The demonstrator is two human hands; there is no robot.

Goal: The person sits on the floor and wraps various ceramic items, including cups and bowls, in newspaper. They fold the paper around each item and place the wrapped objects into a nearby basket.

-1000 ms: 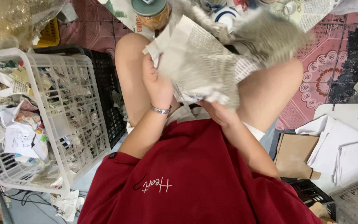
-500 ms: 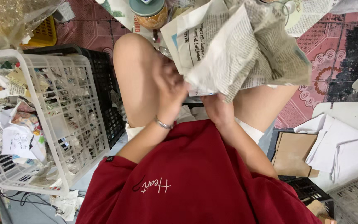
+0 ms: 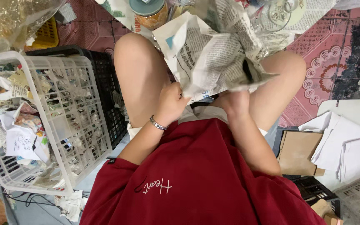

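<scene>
Both hands engaged on crumpled newspaper sheet (image 3: 217, 54), held above lap between knees. Left hand (image 3: 172, 102) fingers clenched on lower left edge; right hand (image 3: 235, 104) fingers closed on bottom fold. Advisable: keep grip even, pull gently, avoid tearing. White plastic basket (image 3: 80, 121) alongside, left.
</scene>
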